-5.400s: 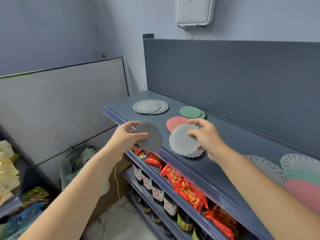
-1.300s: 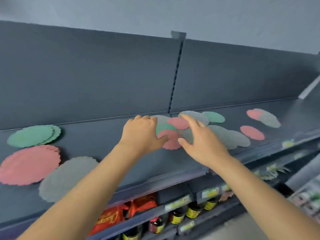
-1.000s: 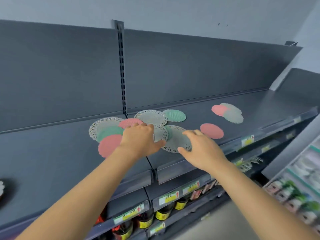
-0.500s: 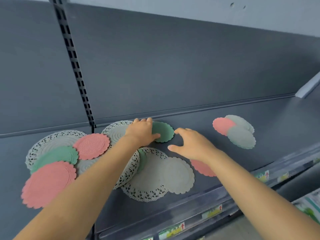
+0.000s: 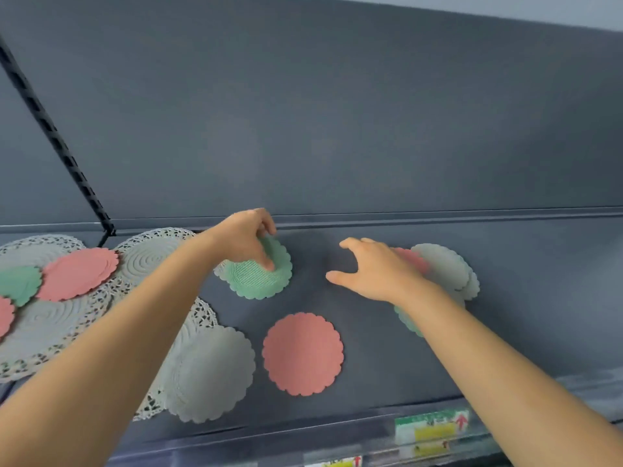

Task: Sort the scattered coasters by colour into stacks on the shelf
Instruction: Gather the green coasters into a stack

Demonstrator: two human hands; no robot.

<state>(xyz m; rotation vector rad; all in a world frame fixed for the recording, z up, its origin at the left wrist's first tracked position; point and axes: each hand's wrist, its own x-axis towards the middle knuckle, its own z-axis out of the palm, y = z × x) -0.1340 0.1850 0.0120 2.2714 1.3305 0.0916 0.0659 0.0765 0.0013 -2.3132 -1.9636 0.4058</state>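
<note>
**Left hand (image 5: 244,239) pinches a green coaster (image 5: 259,279) on the shelf (image 5: 505,264); right hand (image 5: 374,271) hovers, fingers spread, holding nothing.**

The held piece sits up and left of the lone pink coaster (image 5: 302,353), clamped between thumb and curled fingers. Advice: lift it clear of the pale edge beneath, so only one colour travels. Count in view:
- Pink: four.
- Green: three, one half hidden under the right forearm, right of the lone pink coaster.
- Grey coasters (image 5: 212,372): at least three.
- Lace doilies (image 5: 148,254): overlapping to its left, number unclear.
</note>
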